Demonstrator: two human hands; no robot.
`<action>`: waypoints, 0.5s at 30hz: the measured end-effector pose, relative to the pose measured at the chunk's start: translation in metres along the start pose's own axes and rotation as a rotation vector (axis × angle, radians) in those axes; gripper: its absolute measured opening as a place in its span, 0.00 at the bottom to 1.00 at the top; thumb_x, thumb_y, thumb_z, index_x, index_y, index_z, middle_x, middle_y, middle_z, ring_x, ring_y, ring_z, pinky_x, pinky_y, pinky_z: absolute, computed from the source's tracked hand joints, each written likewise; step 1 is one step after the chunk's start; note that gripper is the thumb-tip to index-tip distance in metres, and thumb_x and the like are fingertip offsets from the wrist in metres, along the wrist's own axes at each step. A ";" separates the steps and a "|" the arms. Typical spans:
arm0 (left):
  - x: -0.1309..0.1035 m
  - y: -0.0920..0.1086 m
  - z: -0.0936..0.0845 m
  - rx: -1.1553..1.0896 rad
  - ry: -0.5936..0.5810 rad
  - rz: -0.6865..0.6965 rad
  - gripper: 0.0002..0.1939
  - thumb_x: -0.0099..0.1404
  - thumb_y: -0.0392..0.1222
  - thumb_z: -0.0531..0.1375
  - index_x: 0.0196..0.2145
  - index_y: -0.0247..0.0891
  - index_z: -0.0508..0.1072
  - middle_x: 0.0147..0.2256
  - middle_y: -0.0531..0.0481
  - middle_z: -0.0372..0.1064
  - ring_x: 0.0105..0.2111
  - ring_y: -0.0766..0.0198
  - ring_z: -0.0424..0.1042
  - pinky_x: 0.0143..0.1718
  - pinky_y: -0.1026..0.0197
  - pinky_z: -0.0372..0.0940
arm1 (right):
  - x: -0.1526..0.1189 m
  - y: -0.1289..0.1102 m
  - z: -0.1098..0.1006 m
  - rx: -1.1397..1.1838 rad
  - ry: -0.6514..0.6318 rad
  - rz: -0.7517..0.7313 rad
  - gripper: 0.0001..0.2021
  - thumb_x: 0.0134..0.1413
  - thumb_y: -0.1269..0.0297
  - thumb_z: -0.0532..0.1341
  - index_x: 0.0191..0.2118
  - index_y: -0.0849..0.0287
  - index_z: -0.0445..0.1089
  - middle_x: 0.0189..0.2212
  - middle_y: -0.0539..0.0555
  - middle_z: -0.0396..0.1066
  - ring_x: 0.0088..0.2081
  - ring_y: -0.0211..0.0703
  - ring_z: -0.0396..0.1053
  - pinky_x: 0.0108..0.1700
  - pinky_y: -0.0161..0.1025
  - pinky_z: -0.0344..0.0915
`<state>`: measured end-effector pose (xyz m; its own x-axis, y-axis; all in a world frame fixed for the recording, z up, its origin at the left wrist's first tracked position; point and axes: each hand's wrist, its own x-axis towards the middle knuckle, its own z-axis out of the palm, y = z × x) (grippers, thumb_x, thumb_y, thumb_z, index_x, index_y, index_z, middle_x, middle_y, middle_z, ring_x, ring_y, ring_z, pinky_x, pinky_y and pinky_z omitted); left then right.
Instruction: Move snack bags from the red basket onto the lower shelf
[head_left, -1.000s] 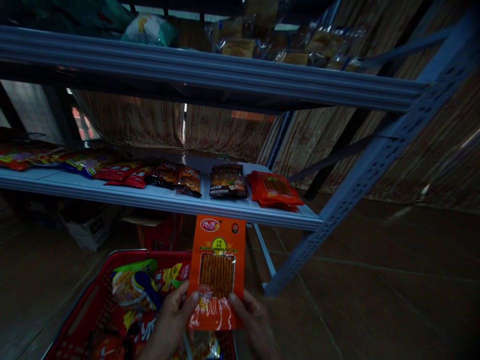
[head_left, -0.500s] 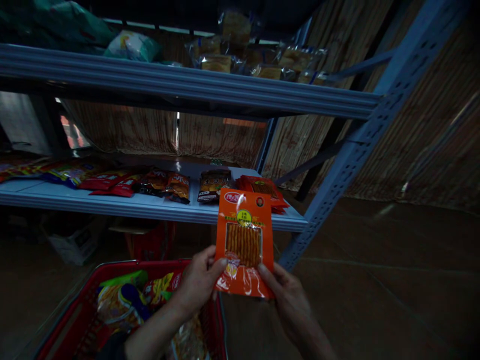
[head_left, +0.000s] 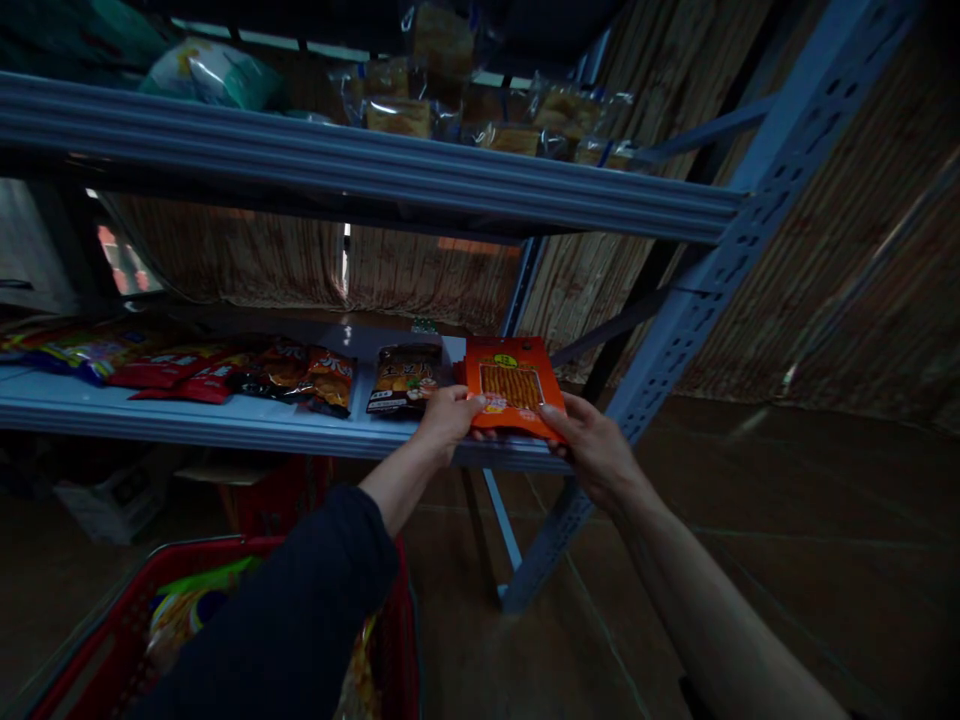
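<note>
- Grip, two-handed: left hand and right hand clamped on the near corners of one orange packet.
- Change: packet newly brought up to the shelf, flatter; apparently being laid there, release not shown.
- Left of grip: dark snack bag, just beside; red bags farther along.
- Below left: red basket, part-hidden by sleeve.
- Beyond: patterned curtain; dim room.

Shop, by snack packets on metal shelving
</note>
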<state>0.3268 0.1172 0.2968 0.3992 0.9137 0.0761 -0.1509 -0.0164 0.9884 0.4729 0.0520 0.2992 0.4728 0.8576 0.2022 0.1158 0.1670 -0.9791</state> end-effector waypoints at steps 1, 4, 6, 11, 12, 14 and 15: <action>0.010 0.001 0.002 0.007 0.009 -0.004 0.06 0.61 0.32 0.52 0.31 0.29 0.68 0.20 0.54 0.68 0.12 0.75 0.63 0.12 0.73 0.53 | 0.009 -0.001 0.000 -0.015 -0.007 -0.008 0.22 0.35 0.58 0.66 0.39 0.60 0.67 0.16 0.43 0.65 0.14 0.28 0.56 0.15 0.27 0.52; 0.033 0.003 0.006 0.039 0.046 -0.029 0.07 0.61 0.31 0.52 0.34 0.28 0.69 0.21 0.52 0.69 0.11 0.77 0.61 0.11 0.73 0.50 | 0.031 0.000 -0.002 -0.067 0.010 -0.001 0.19 0.36 0.61 0.65 0.39 0.61 0.67 0.19 0.46 0.68 0.15 0.29 0.59 0.16 0.28 0.54; 0.043 0.004 0.009 0.069 0.069 -0.055 0.08 0.61 0.30 0.51 0.36 0.27 0.69 0.22 0.50 0.70 0.10 0.77 0.60 0.11 0.73 0.49 | 0.042 0.002 -0.004 -0.107 0.022 0.005 0.20 0.37 0.63 0.64 0.40 0.62 0.66 0.19 0.48 0.69 0.16 0.30 0.60 0.16 0.29 0.55; 0.051 -0.003 0.016 0.176 0.092 -0.068 0.09 0.61 0.30 0.51 0.37 0.26 0.70 0.26 0.46 0.71 0.11 0.77 0.61 0.12 0.73 0.52 | 0.061 0.009 -0.012 -0.258 0.040 -0.060 0.25 0.41 0.65 0.62 0.50 0.63 0.62 0.17 0.46 0.68 0.15 0.33 0.62 0.17 0.30 0.57; 0.052 -0.006 0.017 0.205 0.092 -0.059 0.09 0.60 0.31 0.52 0.37 0.26 0.70 0.27 0.46 0.71 0.11 0.77 0.61 0.12 0.72 0.52 | 0.064 0.011 -0.014 -0.364 0.037 -0.099 0.25 0.43 0.65 0.60 0.51 0.62 0.62 0.18 0.47 0.68 0.16 0.34 0.63 0.17 0.30 0.58; 0.054 -0.013 0.019 0.270 0.094 -0.035 0.10 0.59 0.31 0.53 0.39 0.27 0.69 0.28 0.45 0.71 0.12 0.75 0.62 0.13 0.72 0.54 | 0.066 0.014 -0.018 -0.603 0.036 -0.182 0.22 0.46 0.64 0.58 0.50 0.62 0.63 0.21 0.49 0.71 0.18 0.36 0.66 0.20 0.32 0.61; 0.054 -0.016 0.019 0.305 0.095 -0.021 0.11 0.59 0.32 0.54 0.40 0.28 0.69 0.28 0.46 0.71 0.12 0.74 0.63 0.14 0.71 0.56 | 0.067 0.016 -0.020 -0.705 0.041 -0.215 0.21 0.47 0.64 0.57 0.49 0.61 0.65 0.22 0.50 0.72 0.20 0.37 0.67 0.21 0.33 0.62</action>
<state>0.3680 0.1596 0.2879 0.3110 0.9487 0.0565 0.1406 -0.1047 0.9845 0.5238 0.1021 0.2973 0.4076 0.8199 0.4020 0.7366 -0.0351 -0.6754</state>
